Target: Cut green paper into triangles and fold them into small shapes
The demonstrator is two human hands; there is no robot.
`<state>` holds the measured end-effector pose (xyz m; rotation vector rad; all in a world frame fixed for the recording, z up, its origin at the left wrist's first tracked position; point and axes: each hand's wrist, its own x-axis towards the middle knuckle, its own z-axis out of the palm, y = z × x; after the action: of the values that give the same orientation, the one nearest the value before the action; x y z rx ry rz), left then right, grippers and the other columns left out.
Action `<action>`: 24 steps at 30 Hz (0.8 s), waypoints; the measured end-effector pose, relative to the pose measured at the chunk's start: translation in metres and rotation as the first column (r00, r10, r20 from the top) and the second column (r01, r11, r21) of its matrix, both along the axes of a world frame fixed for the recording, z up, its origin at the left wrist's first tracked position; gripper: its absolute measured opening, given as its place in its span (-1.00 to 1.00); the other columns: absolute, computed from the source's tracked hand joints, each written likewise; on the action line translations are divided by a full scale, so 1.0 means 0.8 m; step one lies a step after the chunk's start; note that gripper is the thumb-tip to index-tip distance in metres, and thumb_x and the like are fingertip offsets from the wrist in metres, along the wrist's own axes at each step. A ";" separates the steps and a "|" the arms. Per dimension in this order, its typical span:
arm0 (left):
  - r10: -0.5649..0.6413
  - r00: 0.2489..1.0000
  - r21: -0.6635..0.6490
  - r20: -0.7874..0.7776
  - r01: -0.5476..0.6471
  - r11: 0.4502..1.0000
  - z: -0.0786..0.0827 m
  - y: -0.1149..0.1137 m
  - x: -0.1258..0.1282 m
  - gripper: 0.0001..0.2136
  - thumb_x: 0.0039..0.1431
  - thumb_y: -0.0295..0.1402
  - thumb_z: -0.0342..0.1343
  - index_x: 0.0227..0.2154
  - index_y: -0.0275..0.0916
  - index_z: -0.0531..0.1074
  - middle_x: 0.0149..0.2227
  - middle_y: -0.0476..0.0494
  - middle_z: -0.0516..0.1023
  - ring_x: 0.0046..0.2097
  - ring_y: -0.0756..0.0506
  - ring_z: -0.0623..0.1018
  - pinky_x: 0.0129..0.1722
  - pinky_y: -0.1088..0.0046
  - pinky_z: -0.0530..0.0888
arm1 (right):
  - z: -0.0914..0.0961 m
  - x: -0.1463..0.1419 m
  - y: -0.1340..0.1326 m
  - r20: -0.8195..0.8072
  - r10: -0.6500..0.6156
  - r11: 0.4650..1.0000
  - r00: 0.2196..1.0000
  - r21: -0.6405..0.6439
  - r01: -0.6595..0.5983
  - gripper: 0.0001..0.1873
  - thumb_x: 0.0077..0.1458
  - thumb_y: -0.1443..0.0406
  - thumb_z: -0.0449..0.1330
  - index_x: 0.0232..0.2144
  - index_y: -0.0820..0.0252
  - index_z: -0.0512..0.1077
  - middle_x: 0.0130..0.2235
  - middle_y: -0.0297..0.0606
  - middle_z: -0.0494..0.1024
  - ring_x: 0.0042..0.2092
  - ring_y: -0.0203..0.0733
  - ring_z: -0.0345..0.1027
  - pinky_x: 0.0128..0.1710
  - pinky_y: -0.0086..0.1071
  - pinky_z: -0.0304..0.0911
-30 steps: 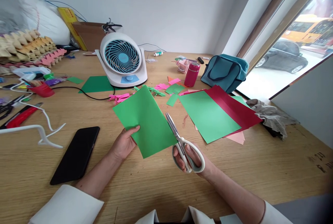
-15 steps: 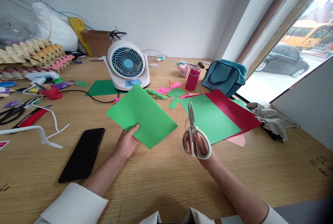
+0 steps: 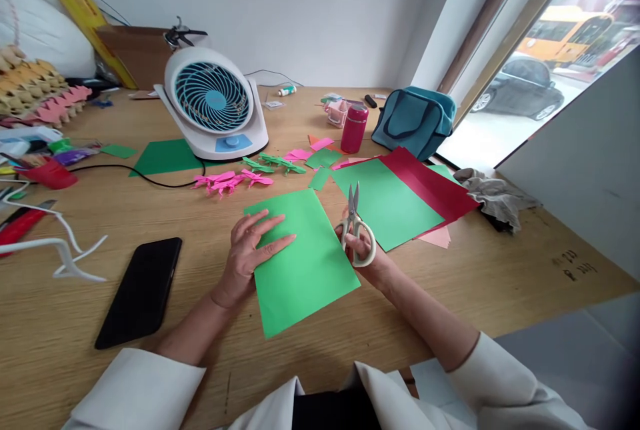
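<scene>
A light green sheet of paper (image 3: 307, 277) lies at a slant in front of me. My left hand (image 3: 250, 247) rests on its left part, fingers spread over the top face. My right hand (image 3: 367, 263) holds scissors (image 3: 353, 217) by their pale handles, blades upward and slightly apart, close to the sheet's right edge. Some of the right fingers are hidden behind the handles and paper. Beyond the sheet lie pink paper cut-outs (image 3: 227, 181) and green paper cut-outs (image 3: 275, 162). Another green sheet (image 3: 390, 203) lies over red paper (image 3: 430, 187) at the right.
A black phone (image 3: 140, 293) lies to the left. At the back stand a white fan (image 3: 213, 100), a red bottle (image 3: 355, 129) and a teal bag (image 3: 415, 122). A grey cloth (image 3: 493, 193) sits at right, a red cutter (image 3: 20, 230) at far left.
The light green sheet has turned and come lower and rightward. My left hand has shifted from pinching its lower edge to lying spread on it. The scissors have moved left, up to the sheet.
</scene>
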<state>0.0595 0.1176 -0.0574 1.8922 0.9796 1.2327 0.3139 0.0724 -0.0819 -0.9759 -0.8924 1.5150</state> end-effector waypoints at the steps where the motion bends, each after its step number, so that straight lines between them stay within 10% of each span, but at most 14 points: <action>1: 0.014 1.000 0.024 -0.024 -0.014 1.000 -0.002 0.000 0.000 -0.87 0.17 -0.27 0.21 -0.28 0.07 0.65 0.08 -0.02 0.54 0.30 -0.27 0.24 0.38 0.13 -0.07 | 0.000 0.000 -0.001 0.047 -0.005 1.000 0.999 -0.002 0.005 -0.58 -0.10 0.07 0.41 -0.26 0.13 0.40 -0.39 -0.36 0.39 -0.36 -0.26 0.27 -0.39 -0.41 0.17; 6: 0.080 0.997 0.101 -0.008 -0.078 0.992 -0.003 -0.002 0.001 -0.71 0.12 -0.29 0.28 -0.07 -0.01 0.59 0.23 -0.05 0.39 0.36 -0.30 0.15 0.37 0.21 -0.02 | 0.012 -0.004 -0.008 0.208 0.023 0.999 0.978 -0.052 -0.013 -0.60 -0.13 0.16 0.41 -0.28 0.15 0.37 -0.44 -0.45 0.32 -0.46 -0.35 0.16 -0.49 -0.44 0.09; 10: 0.141 0.964 -0.176 0.228 -0.101 0.979 -0.004 0.001 0.004 -0.29 0.07 -0.29 0.33 0.29 0.03 0.22 0.38 -0.02 0.17 0.38 -0.25 0.14 0.33 0.29 0.12 | 0.023 -0.007 -0.009 0.261 -0.074 0.994 0.963 0.099 0.049 -0.63 -0.13 0.18 0.39 -0.34 0.12 0.30 -0.44 -0.46 0.29 -0.44 -0.35 0.14 -0.46 -0.43 0.11; 14: 0.179 0.881 -0.589 0.438 0.131 0.797 -0.010 0.010 0.008 -0.36 0.15 -0.08 0.22 0.27 -0.07 0.23 0.27 -0.15 0.36 0.28 -0.23 0.35 0.17 0.33 0.38 | 0.022 -0.006 -0.008 0.290 -0.179 0.972 0.940 0.200 0.123 -0.63 -0.10 0.18 0.37 -0.33 0.11 0.27 -0.43 -0.46 0.27 -0.42 -0.34 0.13 -0.43 -0.41 0.09; 18: 0.160 0.817 -0.678 0.554 0.331 0.656 -0.007 0.009 0.015 -0.21 0.14 0.00 0.20 0.36 -0.16 0.05 0.10 -0.29 0.53 0.11 -0.26 0.53 0.04 0.23 0.50 | 0.011 -0.003 -0.007 0.325 -0.219 0.960 0.920 0.239 0.144 -0.68 -0.03 0.20 0.32 -0.29 0.12 0.27 -0.43 -0.47 0.25 -0.42 -0.33 0.11 -0.43 -0.41 0.06; 24: 0.043 0.879 -0.532 0.475 0.249 0.809 -0.014 0.003 0.013 -0.22 0.07 -0.26 0.32 0.33 0.10 0.10 0.20 -0.11 0.46 0.09 -0.18 0.53 0.03 0.36 0.48 | 0.005 -0.001 -0.005 0.398 -0.191 0.960 0.897 0.266 0.086 -0.70 -0.01 0.22 0.30 -0.30 0.13 0.25 -0.41 -0.46 0.24 -0.42 -0.34 0.11 -0.44 -0.42 0.08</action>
<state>0.0699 0.1198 -0.0686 1.0786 0.8386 1.0833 0.3131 0.0682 -0.0781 -1.1792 -1.2531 1.0554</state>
